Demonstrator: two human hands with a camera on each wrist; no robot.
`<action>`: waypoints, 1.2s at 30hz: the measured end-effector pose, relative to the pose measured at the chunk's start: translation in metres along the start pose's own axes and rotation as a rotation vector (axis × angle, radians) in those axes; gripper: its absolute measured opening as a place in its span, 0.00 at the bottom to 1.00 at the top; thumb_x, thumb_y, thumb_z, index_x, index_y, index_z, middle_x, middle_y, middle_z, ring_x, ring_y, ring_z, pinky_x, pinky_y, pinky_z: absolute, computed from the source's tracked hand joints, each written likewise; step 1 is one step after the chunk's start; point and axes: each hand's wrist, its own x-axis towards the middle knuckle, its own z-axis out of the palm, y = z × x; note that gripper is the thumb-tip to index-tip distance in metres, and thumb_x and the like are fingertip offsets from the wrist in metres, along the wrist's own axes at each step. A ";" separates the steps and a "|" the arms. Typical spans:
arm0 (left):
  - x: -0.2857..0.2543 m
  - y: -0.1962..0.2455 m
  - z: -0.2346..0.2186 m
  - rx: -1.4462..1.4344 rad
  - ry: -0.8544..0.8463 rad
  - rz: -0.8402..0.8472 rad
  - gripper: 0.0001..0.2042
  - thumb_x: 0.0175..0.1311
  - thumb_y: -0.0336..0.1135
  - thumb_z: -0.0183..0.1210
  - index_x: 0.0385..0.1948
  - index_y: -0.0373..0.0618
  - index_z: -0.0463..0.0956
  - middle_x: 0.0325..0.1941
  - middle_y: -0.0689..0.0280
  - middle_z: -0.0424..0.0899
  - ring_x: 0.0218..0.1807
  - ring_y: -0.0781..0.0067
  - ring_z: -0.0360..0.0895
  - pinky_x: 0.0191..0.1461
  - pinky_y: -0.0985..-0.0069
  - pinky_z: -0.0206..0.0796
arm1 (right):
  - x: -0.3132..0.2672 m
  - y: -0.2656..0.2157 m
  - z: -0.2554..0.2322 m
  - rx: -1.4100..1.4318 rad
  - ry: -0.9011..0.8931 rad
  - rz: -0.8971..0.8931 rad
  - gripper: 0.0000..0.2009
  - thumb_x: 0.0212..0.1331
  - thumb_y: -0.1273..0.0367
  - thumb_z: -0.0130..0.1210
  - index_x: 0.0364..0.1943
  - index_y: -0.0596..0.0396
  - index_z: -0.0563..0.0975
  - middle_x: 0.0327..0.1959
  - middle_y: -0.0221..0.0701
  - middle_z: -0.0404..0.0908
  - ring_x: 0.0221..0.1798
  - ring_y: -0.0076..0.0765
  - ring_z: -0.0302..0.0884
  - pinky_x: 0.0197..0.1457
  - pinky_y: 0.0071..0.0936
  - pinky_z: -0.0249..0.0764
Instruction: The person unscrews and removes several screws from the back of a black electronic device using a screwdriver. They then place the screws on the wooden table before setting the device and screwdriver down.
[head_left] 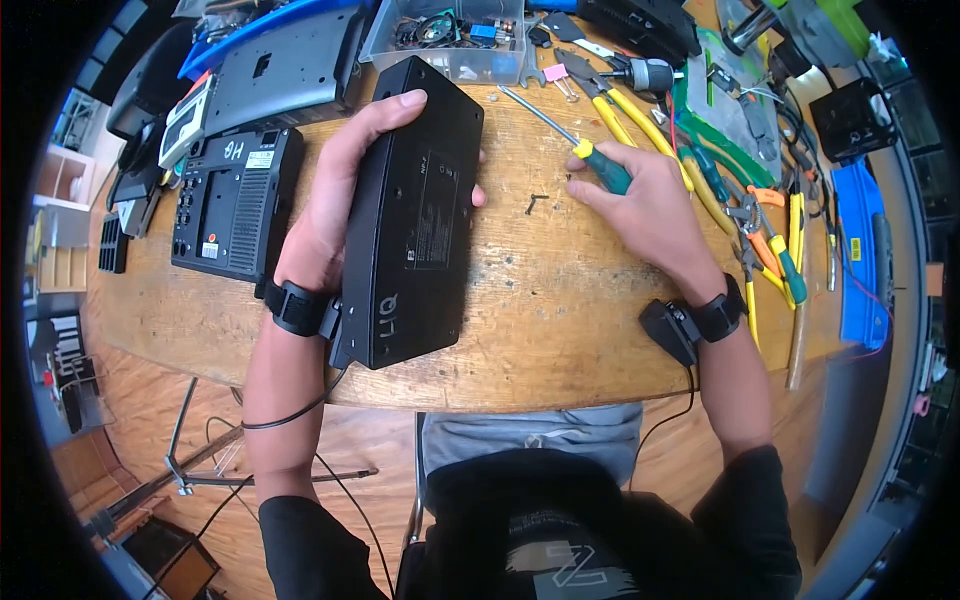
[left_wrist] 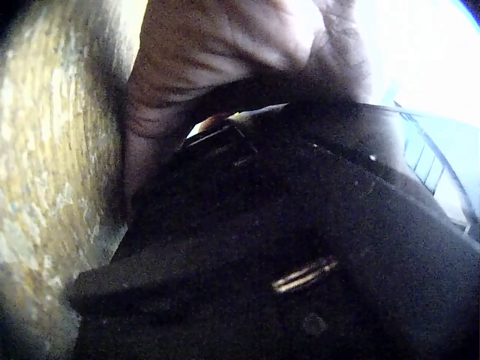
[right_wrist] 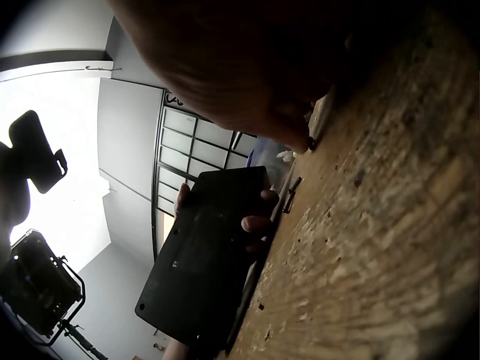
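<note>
Black box (head_left: pixel 415 220): left of centre on my head feed, tilted over the worktop (head_left: pixel 560 320), printed label and white lettering on the face towards me; I cannot tell whether its lower edge touches the wood
Left hand (head_left: pixel 328 205): fingers wrapped round the black box, thumb over its upper edge, more fingertips showing at the far side
Right hand (head_left: pixel 650 205): fingers curled round the green-and-yellow handle of a screwdriver (head_left: pixel 608 172), blade pointing up and left; I make out a small dark bit at the fingertips, too small to identify
Loose screws (head_left: pixel 536 204): dark, lying on the worktop between the black box and the right hand
Vented device (head_left: pixel 235 210): black, on the worktop just left of the left hand
Clear plastic bin (head_left: pixel 470 68): small parts inside, beyond the black box
Yellow-handled pliers (head_left: pixel 615 118): beyond the right hand
Blue tray (head_left: pixel 862 250): far right
</note>
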 end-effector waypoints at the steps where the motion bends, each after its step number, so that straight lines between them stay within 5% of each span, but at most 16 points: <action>1: -0.001 0.000 0.001 0.004 0.000 -0.004 0.26 0.71 0.54 0.57 0.50 0.34 0.79 0.40 0.54 0.88 0.35 0.60 0.89 0.39 0.71 0.82 | 0.000 0.001 0.001 -0.005 -0.002 -0.001 0.13 0.59 0.65 0.68 0.42 0.59 0.86 0.32 0.45 0.87 0.34 0.45 0.87 0.41 0.38 0.78; 11: -0.004 -0.005 0.009 -0.033 -0.014 -0.068 0.27 0.71 0.56 0.55 0.50 0.34 0.79 0.41 0.55 0.88 0.37 0.63 0.89 0.41 0.73 0.80 | -0.002 -0.002 0.002 -0.010 0.010 -0.012 0.12 0.57 0.66 0.69 0.39 0.62 0.86 0.29 0.44 0.87 0.30 0.40 0.84 0.39 0.35 0.77; 17: -0.013 -0.012 0.027 -0.069 -0.051 -0.064 0.28 0.72 0.55 0.53 0.52 0.33 0.78 0.42 0.54 0.88 0.40 0.61 0.89 0.46 0.70 0.81 | -0.011 -0.007 0.000 0.257 0.113 0.116 0.12 0.60 0.65 0.72 0.40 0.59 0.86 0.28 0.28 0.86 0.30 0.17 0.78 0.36 0.22 0.73; 20: -0.009 -0.022 0.033 -0.134 -0.100 -0.086 0.30 0.72 0.57 0.51 0.55 0.33 0.77 0.45 0.53 0.87 0.41 0.58 0.89 0.48 0.67 0.81 | -0.014 -0.016 0.001 0.352 0.231 0.036 0.11 0.61 0.65 0.72 0.40 0.58 0.86 0.29 0.24 0.85 0.32 0.13 0.76 0.36 0.19 0.72; 32: -0.016 -0.030 0.043 -0.318 -0.203 -0.202 0.34 0.71 0.61 0.47 0.60 0.34 0.75 0.51 0.53 0.86 0.43 0.52 0.89 0.48 0.57 0.84 | -0.017 -0.021 0.011 0.137 0.368 -0.229 0.08 0.59 0.69 0.72 0.37 0.58 0.86 0.25 0.31 0.87 0.24 0.22 0.81 0.30 0.22 0.74; 36: -0.014 -0.028 0.039 -0.333 -0.203 -0.217 0.40 0.71 0.64 0.44 0.67 0.30 0.68 0.58 0.42 0.81 0.47 0.42 0.87 0.49 0.48 0.84 | -0.017 -0.024 0.004 0.143 0.277 -0.285 0.07 0.59 0.70 0.72 0.37 0.59 0.87 0.28 0.32 0.89 0.26 0.27 0.85 0.30 0.22 0.75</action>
